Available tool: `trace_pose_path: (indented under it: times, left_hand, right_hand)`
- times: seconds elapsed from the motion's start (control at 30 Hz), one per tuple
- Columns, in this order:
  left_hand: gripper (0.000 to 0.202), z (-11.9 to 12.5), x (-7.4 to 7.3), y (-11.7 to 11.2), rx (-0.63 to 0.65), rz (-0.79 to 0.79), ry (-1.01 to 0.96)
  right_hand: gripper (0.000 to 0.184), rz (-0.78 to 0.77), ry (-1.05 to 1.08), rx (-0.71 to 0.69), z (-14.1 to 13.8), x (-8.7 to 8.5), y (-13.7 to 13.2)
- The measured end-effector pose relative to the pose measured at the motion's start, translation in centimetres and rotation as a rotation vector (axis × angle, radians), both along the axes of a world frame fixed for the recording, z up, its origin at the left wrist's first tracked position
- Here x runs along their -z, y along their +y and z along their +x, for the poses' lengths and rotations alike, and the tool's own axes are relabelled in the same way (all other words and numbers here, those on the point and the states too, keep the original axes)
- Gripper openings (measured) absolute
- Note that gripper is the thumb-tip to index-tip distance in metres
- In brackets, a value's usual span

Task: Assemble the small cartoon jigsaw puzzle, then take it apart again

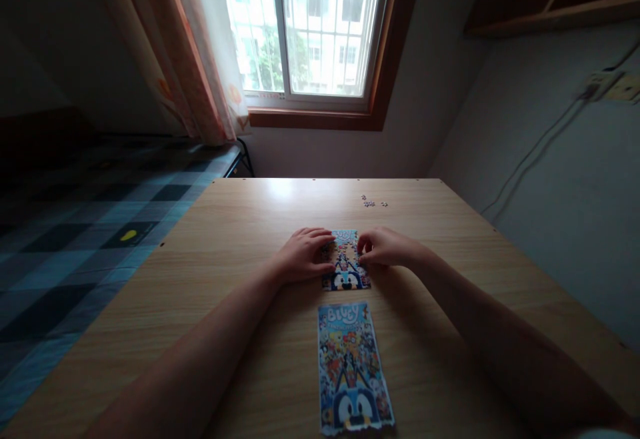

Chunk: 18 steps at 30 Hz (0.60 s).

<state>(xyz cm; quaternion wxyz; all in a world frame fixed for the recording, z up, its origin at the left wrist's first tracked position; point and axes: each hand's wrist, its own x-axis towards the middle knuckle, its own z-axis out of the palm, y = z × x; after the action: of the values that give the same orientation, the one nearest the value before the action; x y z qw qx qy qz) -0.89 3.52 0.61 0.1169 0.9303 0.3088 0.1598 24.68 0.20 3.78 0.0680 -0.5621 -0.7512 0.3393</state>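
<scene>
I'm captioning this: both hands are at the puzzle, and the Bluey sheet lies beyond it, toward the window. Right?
No: the head view shows the Bluey sheet on the near side of the puzzle. The left hand and right hand are at the puzzle.

Fingers (320, 241) at both sides of puzzle (346, 280)

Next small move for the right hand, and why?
I'd probably move the right hand to the loose pieces and pick one up, assuming it holds none; I can't tell. The puzzle seems incomplete in the middle, and those pieces lie apart beyond it. The left hand is at its left edge and could steady it.
</scene>
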Motion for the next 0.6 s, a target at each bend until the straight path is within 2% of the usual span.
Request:
trace_pose_path:
  times: [0.23, 0.37, 0.5, 0.6]
  left_hand:
    - [0.068, -0.02, -0.03, -0.05, -0.006, -0.003, 0.004]
    - [0.069, 0.01, -0.06, -0.07, -0.013, -0.002, 0.016]
    - [0.069, 0.07, -0.09, -0.06, -0.015, -0.001, 0.033]
    - [0.070, 0.12, -0.14, -0.15, -0.012, -0.007, 0.048]
  right_hand:
    - [0.017, 0.038, -0.042, -0.007, -0.18, -0.33, -0.15]
    - [0.024, 0.016, -0.021, -0.006, 0.06, 0.00, 0.21]
    - [0.029, -0.046, 0.056, -0.016, 0.50, 0.37, 0.68]
    - [0.027, -0.143, 0.211, -0.123, 0.47, 0.38, 0.64]
